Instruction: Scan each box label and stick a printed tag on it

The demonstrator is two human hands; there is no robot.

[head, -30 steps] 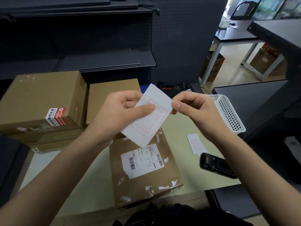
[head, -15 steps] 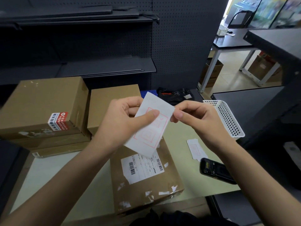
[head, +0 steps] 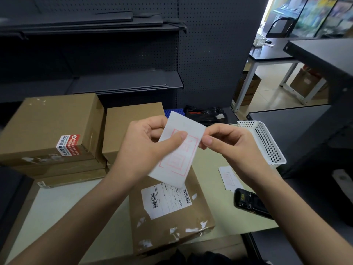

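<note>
I hold a white printed tag [head: 180, 155] with red outlines above the table, its back towards me. My left hand [head: 141, 148] pinches its left side, thumb across the face. My right hand [head: 229, 144] pinches its upper right edge between thumb and fingertips. Below the tag lies a flat brown box [head: 170, 217] with a white barcode label [head: 166, 199] and torn tape scraps. A black handheld scanner [head: 252, 206] lies on the table to the right, under my right forearm.
Brown boxes are stacked at the left [head: 51, 129] and behind the centre [head: 129, 125]. A white perforated basket [head: 265, 142] sits at the right edge, another tag [head: 229, 177] beside it. Dark shelving [head: 114, 83] stands behind; a black bag [head: 206, 114] lies beyond the table [head: 66, 207].
Both hands keep their pinch on the tag. The view has tilted so everything sits a little lower; the hands barely shifted relative to each other.
</note>
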